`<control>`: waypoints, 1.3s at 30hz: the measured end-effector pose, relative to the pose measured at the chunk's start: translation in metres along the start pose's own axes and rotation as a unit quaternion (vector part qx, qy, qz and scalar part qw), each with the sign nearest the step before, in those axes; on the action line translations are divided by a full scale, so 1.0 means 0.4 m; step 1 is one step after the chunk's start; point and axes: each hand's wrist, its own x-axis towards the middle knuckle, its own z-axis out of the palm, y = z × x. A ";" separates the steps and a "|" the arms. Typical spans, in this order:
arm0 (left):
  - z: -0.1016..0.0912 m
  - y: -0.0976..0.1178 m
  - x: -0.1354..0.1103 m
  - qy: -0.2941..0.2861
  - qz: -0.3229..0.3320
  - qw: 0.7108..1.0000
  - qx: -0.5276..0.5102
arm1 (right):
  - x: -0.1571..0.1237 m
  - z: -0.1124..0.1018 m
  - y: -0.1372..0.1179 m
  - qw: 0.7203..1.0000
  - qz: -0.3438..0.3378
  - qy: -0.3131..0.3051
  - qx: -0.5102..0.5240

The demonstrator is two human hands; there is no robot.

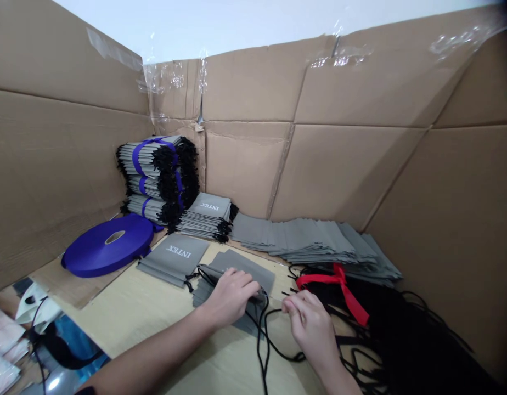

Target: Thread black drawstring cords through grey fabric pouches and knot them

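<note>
My left hand lies with curled fingers on a grey fabric pouch in the middle of the cardboard-covered table, pressing its right edge. My right hand is just to the right, fingers pinched on a thin black cord that loops from the pouch's edge down toward me. A bundle of black cords tied with a red ribbon lies right of my right hand.
A flat grey INTEX pouch lies left of the one I hold. Behind are stacked pouches, bundles bound with blue tape, a fanned row of grey pouches and a blue tape roll. Cardboard walls surround the table.
</note>
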 end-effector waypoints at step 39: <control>-0.027 -0.170 0.015 0.144 -0.249 0.864 -0.413 | 0.013 0.027 0.052 0.917 0.317 -0.016 0.241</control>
